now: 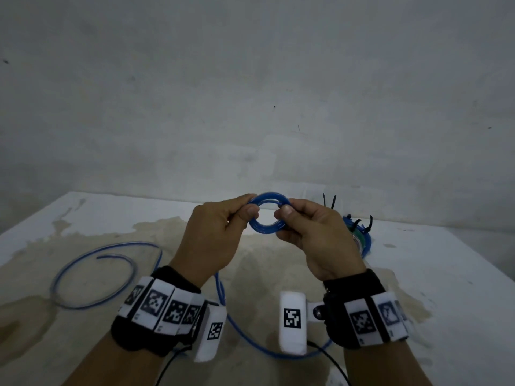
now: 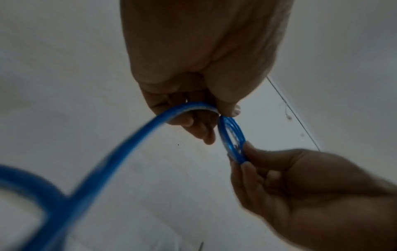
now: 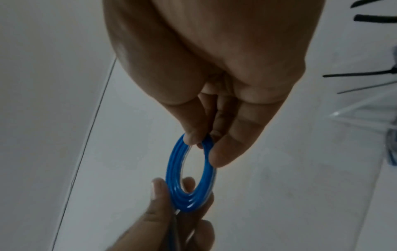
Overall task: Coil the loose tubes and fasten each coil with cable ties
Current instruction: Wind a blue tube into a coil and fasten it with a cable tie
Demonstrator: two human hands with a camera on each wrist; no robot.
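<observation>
Left hand [image 1: 214, 232] and right hand [image 1: 312, 235] each pinch one side of a small blue tube coil [image 1: 268, 212] above the tabletop [image 1: 446, 260], untied, its long tail [image 1: 92, 274] still loose, while a tied coil [image 1: 359, 235] lies beside cable ties [image 1: 330, 201].

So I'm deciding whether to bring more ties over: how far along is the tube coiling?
Done: one tied coil lies behind the right hand, black tie tails sticking up. In hand: both hands, left hand included, pinch a small blue coil, with no tie on it yet. Left: the loose tube trailing on the table needs winding in, then tying. Spare ties lie by the wall.
</observation>
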